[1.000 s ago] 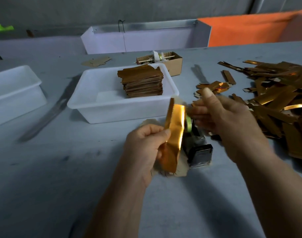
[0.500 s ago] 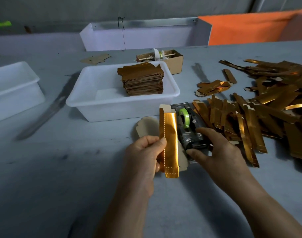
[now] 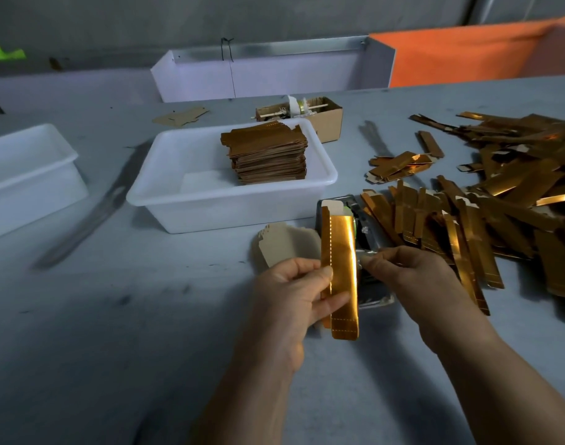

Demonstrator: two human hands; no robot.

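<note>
Our left hand (image 3: 294, 300) pinches the folded gold carton (image 3: 342, 268) upright beside the tape dispenser (image 3: 376, 234), so our right hand (image 3: 416, 277), pinching tape (image 3: 368, 252), can likely seal its seam.

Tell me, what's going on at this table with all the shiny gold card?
A person seems to be taping folded gold card pieces by hand. The left hand holds a folded gold card upright, while the right hand pinches what looks like a strip of tape at its edge, over a tape dispenser. A white tub holds a stack of flat cards. A loose pile of folded ones lies to the right.
</note>
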